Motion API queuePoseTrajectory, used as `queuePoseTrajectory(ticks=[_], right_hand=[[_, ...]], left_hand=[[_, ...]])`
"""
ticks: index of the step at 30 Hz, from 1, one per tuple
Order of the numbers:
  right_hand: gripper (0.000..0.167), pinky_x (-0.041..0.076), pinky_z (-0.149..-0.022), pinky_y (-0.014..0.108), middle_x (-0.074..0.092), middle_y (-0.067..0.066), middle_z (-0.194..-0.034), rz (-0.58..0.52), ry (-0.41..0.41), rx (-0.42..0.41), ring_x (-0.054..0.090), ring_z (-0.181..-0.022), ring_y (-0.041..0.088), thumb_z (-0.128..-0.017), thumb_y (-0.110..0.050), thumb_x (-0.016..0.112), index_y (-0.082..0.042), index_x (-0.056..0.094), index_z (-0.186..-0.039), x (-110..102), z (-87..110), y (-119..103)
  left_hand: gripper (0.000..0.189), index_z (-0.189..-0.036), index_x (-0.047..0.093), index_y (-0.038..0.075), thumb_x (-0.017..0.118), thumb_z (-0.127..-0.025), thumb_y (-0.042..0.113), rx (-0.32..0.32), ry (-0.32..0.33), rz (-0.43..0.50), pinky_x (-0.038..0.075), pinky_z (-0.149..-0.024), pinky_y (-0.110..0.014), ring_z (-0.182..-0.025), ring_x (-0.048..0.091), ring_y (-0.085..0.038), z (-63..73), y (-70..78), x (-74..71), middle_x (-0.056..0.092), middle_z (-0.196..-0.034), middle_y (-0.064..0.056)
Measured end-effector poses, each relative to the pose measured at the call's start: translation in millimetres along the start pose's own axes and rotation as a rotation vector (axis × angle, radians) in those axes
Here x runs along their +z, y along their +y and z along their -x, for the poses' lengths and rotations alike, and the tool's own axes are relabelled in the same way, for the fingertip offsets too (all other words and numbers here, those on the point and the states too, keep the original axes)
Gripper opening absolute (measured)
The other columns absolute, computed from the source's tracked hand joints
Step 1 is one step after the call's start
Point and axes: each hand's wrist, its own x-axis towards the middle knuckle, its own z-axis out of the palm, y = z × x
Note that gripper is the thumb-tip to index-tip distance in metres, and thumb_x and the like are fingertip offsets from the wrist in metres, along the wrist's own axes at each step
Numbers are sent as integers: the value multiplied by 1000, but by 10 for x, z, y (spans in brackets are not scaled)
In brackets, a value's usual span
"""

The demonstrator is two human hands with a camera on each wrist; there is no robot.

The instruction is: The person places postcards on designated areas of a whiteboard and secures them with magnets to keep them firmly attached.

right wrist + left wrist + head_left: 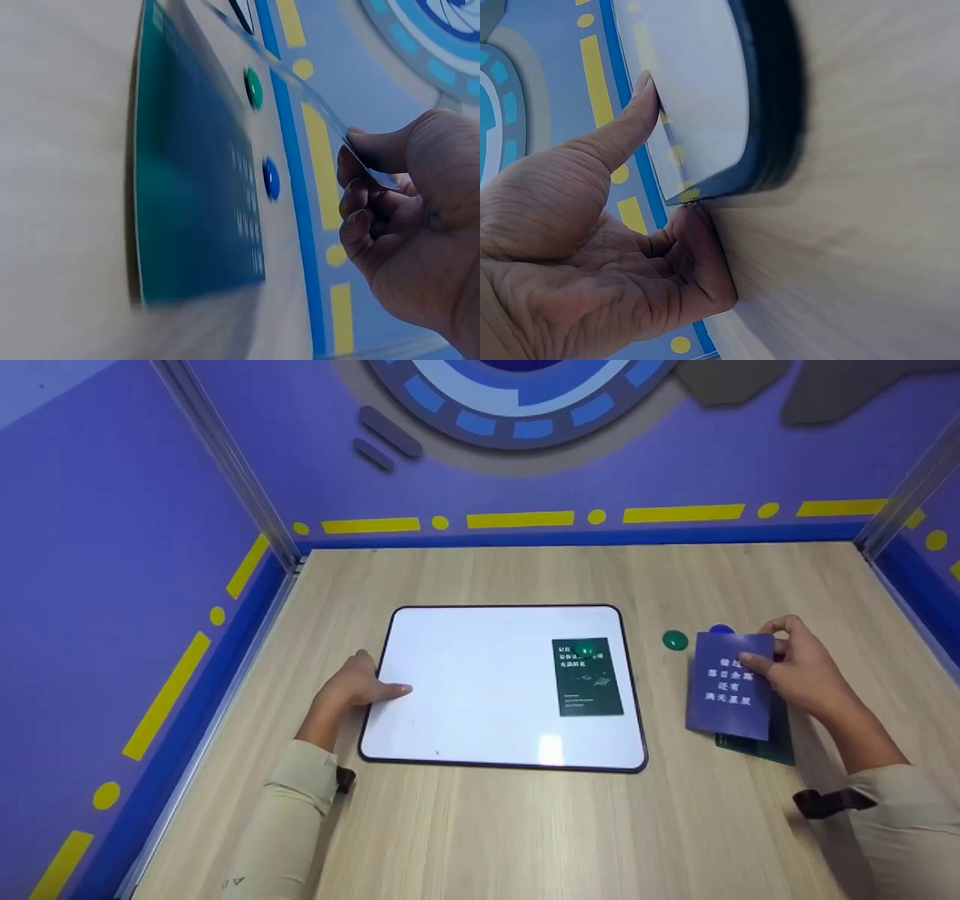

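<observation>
A white dry-erase board with a dark rim lies on the table. My left hand holds its left edge, thumb over the white face and fingers bent against the side. On the board's right part, a green magnet sits on a dark green card with white print. My right hand pinches a purple card by its right edge, raised and tilted. Another green card lies on the table beneath, mostly covered by the purple one in the head view.
A round green magnet rests on the wooden table right of the board. Beside it is a blue magnet, partly hidden behind the purple card. Purple-blue walls border the table at the back and sides.
</observation>
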Motion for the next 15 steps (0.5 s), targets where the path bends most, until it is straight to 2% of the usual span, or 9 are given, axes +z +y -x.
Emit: queuePoseTrajectory(ticks=[4,8,10,15], right_hand=[[48,54,-65,26,69,29,-114,-38,-18,-33,67,-83,17,-111,-27,58,-1,35,-144,148,-44,-204],[46,53,-63,28,68,23,-107,-70,-35,-64,66,-81,17,-110,-25,61,-2,37,-143,335,-94,-445],[45,54,-65,27,68,24,-108,-87,-60,-71,67,-84,21,-110,-22,61,-3,38,-142,440,-123,-571],[41,59,-80,29,70,28,-124,-129,-142,-75,71,-104,33,-109,-18,62,-6,38,-140,717,-196,-905]], left_hand=[[105,-157,28,-16,83,-92,46,1,4,-2,43,-123,-58,-141,52,-46,9,0,-1,46,-154,-37],[106,-157,27,-17,83,-92,46,6,1,4,43,-123,-58,-142,51,-46,9,2,-1,46,-154,-37],[110,-160,22,-17,82,-92,46,7,-5,4,39,-126,-58,-148,46,-48,7,5,-2,40,-159,-39],[116,-162,15,-17,82,-93,46,-1,-9,4,33,-130,-58,-156,36,-51,0,3,-7,31,-166,-39]])
